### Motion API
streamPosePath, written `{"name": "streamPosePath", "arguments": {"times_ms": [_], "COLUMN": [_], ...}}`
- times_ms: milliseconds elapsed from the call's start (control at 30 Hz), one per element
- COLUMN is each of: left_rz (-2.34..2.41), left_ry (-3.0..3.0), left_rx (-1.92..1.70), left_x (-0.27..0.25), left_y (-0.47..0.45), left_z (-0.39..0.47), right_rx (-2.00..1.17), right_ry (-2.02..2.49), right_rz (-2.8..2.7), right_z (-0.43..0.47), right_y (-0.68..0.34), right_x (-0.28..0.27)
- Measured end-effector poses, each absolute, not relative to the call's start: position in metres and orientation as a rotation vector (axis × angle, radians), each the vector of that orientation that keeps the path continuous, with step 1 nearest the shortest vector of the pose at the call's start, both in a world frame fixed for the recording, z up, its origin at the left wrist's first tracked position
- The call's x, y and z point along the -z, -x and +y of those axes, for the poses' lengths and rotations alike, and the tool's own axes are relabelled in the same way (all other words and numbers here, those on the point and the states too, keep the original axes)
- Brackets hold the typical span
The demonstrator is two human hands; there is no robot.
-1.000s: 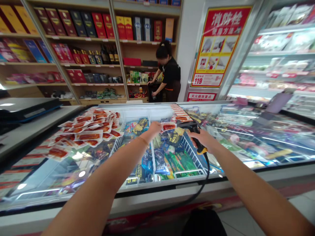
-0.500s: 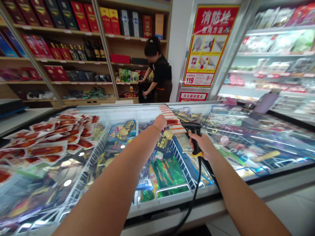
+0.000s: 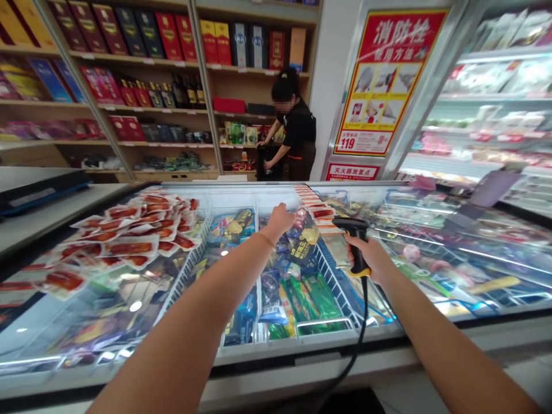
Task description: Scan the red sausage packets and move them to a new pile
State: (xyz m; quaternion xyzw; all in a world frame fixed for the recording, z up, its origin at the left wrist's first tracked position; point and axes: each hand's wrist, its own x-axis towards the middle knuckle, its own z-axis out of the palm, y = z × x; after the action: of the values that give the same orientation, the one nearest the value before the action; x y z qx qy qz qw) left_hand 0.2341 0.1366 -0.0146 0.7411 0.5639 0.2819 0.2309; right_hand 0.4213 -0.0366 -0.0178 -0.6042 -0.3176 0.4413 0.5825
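My left hand (image 3: 281, 220) hovers over the glass of a chest freezer, its fingers slightly bent and apart, with nothing visible in them. To its right, apart from the fingertips, a vacuum-packed sausage (image 3: 322, 213) lies on orange-and-white striped packets (image 3: 306, 195). A black and yellow barcode scanner (image 3: 357, 247) is gripped in my right hand (image 3: 371, 256); its head points left toward the single sausage pack, and a cable hangs from its handle. On the left part of the freezer lies a pile of sausage packs (image 3: 131, 246).
Under the glass, wire baskets (image 3: 328, 270) hold bagged frozen goods, including green packets (image 3: 313, 299). The freezer's front rim (image 3: 310, 353) runs below my forearms. Across it, a person in black (image 3: 299, 129) bends over a dark object by wooden shelves (image 3: 159, 103). A refrigerated display (image 3: 487, 118) stands right.
My left hand has come away from the single sausage pack and sits to its left. The view has swung left, while the scanner stays in my right hand.
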Motion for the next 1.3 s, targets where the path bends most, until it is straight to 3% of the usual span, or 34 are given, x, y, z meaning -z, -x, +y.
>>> {"name": "streamPosePath", "arguments": {"times_ms": [300, 500, 767, 967, 1200, 1300], "left_rz": [1.996, 2.184, 1.942, 1.674, 1.777, 1.677], "left_ry": [-2.462, -2.600, -2.560, -2.343, -2.148, -2.096], "left_rx": [-0.241, -0.236, -0.420, -0.799, -0.314, -0.337], "left_x": [-0.016, -0.003, 0.010, 0.008, 0.001, 0.000], "left_y": [-0.063, 0.001, 0.000, -0.001, 0.011, -0.002], "left_z": [0.065, 0.041, 0.046, 0.051, 0.034, 0.023], "right_rx": [-1.135, -1.268, -1.280, -1.236, -1.265, -1.265], "right_ry": [1.360, 1.241, 1.287, 1.278, 1.315, 1.329], "right_rz": [-0.958, -1.057, -1.158, -1.165, -1.166, -1.164], "right_z": [-0.022, -0.013, -0.024, -0.029, -0.031, -0.033], "right_y": [-0.311, -0.227, -0.221, -0.233, -0.228, -0.227], "right_x": [-0.012, -0.004, 0.015, 0.016, 0.013, 0.012]}}
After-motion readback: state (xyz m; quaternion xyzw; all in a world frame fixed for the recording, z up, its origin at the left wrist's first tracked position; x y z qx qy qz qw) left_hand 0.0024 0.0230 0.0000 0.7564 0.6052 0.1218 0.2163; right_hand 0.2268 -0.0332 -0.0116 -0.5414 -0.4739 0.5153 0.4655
